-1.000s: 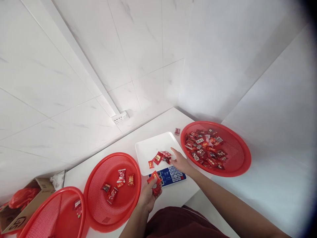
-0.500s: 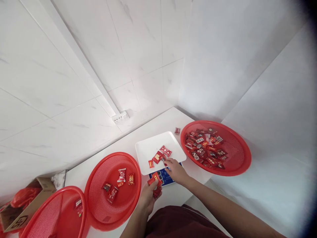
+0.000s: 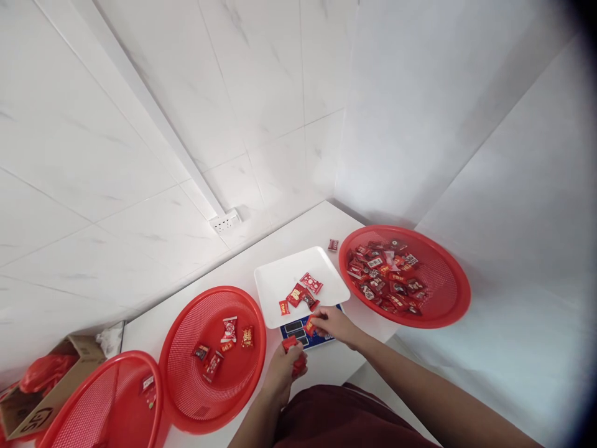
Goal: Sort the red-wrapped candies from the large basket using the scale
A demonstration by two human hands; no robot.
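Observation:
My left hand is closed around red wrapped candies in front of the scale. Between the fingertips of my right hand is one small red and orange wrapped candy, held above the scale's blue panel. Several red candies lie on the scale's white tray, just beyond both hands. To the left, a red basket has several candies in it. How many my left fingers cover is hidden.
On the right stands a red basket with a heap of candies. A lone candy lies on the white table behind the tray. Another red basket and a cardboard box stand at the left. A power strip is at the wall.
My right hand has drawn back from the candies on the tray and now pinches a small candy over the panel. My left hand stays nearly in place, turned slightly.

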